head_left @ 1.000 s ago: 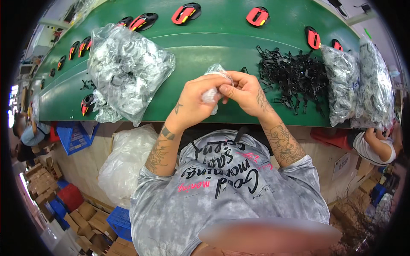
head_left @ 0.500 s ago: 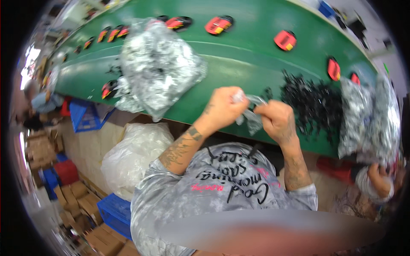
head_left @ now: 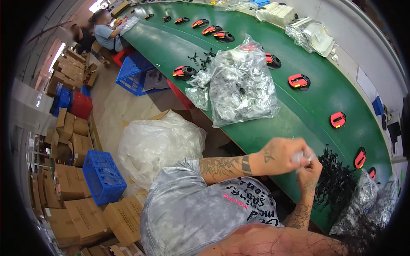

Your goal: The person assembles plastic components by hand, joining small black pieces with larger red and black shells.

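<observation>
My left hand (head_left: 279, 155) and my right hand (head_left: 313, 167) meet at the near edge of the green conveyor belt (head_left: 265, 106), both pinching a small crumpled clear plastic bag (head_left: 300, 157). What is inside the bag is hidden by my fingers. Just right of my hands lies a heap of small black plastic parts (head_left: 337, 181). A large clear bag stuffed with small packets (head_left: 241, 85) lies on the belt to my left.
Red-and-black shells (head_left: 299, 81) ride along the belt. More filled clear bags (head_left: 369, 202) lie at the right. On the floor stand a big white plastic sack (head_left: 160, 143), blue crates (head_left: 102, 175) and cardboard boxes (head_left: 72, 200). Other people (head_left: 104, 32) sit at the belt's far end.
The view has swung left and tilted, so the belt now runs diagonally. My hands stay together on the small clear bag, now at the right of the picture.
</observation>
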{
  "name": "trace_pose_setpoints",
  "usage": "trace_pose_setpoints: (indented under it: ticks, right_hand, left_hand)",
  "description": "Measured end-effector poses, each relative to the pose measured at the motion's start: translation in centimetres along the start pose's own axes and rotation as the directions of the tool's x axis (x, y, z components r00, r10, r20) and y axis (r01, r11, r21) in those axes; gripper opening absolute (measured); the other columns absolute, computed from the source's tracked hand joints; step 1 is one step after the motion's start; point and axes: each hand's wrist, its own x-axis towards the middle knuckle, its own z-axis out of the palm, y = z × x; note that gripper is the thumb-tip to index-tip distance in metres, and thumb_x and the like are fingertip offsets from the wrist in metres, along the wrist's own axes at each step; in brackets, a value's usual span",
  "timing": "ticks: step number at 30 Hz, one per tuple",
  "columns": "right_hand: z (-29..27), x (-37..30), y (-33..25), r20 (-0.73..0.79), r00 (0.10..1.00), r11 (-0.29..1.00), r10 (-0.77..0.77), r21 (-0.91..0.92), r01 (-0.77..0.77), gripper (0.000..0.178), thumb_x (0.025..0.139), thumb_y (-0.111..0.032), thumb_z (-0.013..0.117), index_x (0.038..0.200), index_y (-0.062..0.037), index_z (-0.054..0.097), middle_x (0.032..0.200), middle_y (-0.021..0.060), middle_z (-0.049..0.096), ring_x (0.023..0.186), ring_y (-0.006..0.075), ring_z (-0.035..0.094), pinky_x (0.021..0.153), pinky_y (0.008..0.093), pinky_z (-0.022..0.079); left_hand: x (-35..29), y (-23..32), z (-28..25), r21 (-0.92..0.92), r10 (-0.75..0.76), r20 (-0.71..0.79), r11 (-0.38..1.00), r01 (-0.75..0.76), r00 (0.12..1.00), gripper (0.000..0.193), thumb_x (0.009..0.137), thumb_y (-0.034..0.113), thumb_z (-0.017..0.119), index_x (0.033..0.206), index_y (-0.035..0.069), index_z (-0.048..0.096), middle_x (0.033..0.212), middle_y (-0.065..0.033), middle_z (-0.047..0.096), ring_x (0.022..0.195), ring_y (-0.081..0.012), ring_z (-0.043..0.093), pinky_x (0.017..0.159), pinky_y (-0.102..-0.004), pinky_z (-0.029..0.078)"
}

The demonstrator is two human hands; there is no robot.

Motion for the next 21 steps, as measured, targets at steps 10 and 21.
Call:
trace_pose_setpoints:
  ticks: [10,21]
  right_hand:
    - [-0.5,0.2,-3.2,0.004,0.997,0.988,0.079,0.131,-0.078,0.054,0.086,-0.014,0.083,0.133,0.0033,0.064,0.101,-0.0013,0.066,0.088,0.0084,0.06,0.08,0.0254,0.051]
    - [-2.4,0.2,-4.3,0.212,0.955,0.974,0.21,0.044,-0.224,0.026,0.097,-0.021,0.07,0.101,0.0044,0.071,0.082,0.0033,0.064,0.076,0.0085,0.058,0.067,0.026,0.047]
  left_hand:
    - [0.5,-3.2,-0.6,-0.309,-0.268,0.302,0.88,0.36,0.915,0.046,0.102,0.047,0.062,0.102,0.001,0.067,0.068,-0.0125,0.064,0.058,-0.0178,0.065,0.053,-0.0375,0.05]
    - [0.0,-3.6,0.3,-0.073,0.06,0.32,0.997,-0.038,0.946,0.047,0.109,0.038,0.047,0.085,0.001,0.062,0.069,-0.0219,0.06,0.063,-0.0445,0.052,0.06,-0.046,0.047]
